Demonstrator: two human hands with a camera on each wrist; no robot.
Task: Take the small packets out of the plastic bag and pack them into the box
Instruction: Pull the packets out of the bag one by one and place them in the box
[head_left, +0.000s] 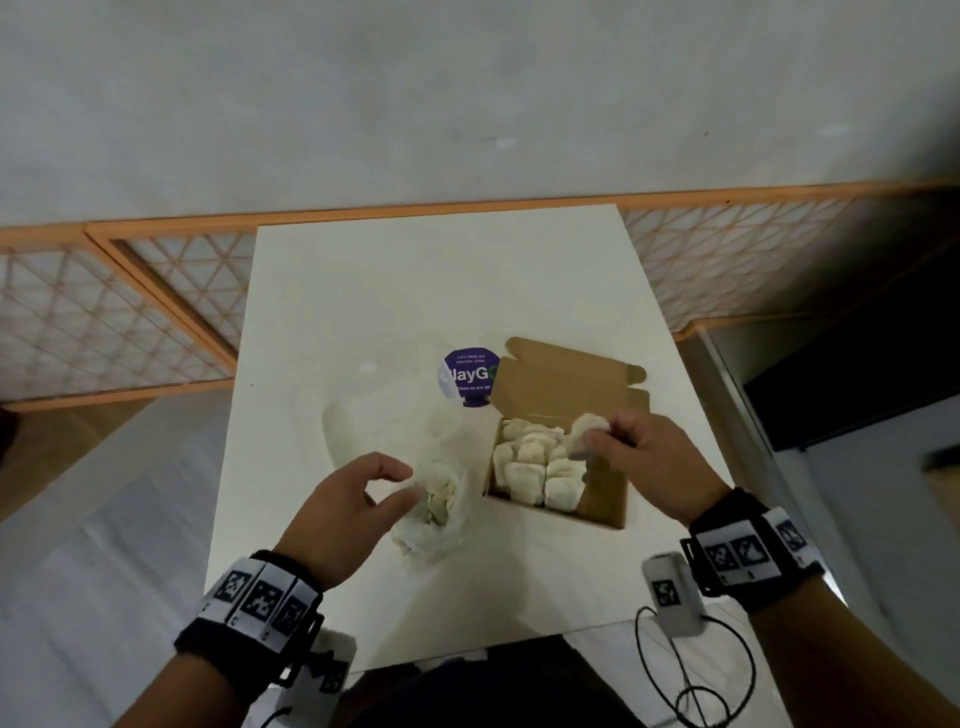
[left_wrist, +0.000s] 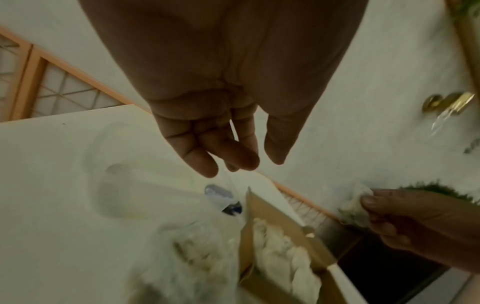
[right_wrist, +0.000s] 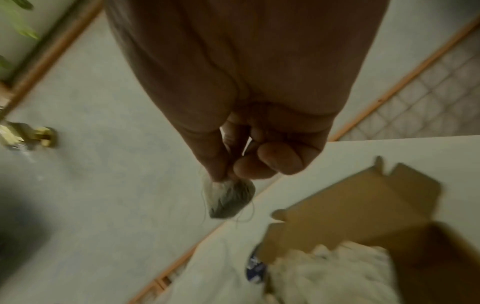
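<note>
Head view: right hand (head_left: 649, 457) pinches a packet (head_left: 587, 434) over the box (head_left: 605, 506), needing lowering into its free side, while left hand (head_left: 343, 512) hovers slack-fingered beside the plastic bag (head_left: 436, 512).

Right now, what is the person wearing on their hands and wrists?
Both hands are bare, no gloves or sleeves. The left wrist and right wrist each carry a black band with white squares printed with black square-code markers. A black bracket sticks out from the left band. Any cable to the bands cannot be made out.

Café-like spot: "ClayGo" clean-up sticker (head_left: 470, 375) on white table (head_left: 395, 291) (lattice screens (head_left: 104, 317) around).
</note>
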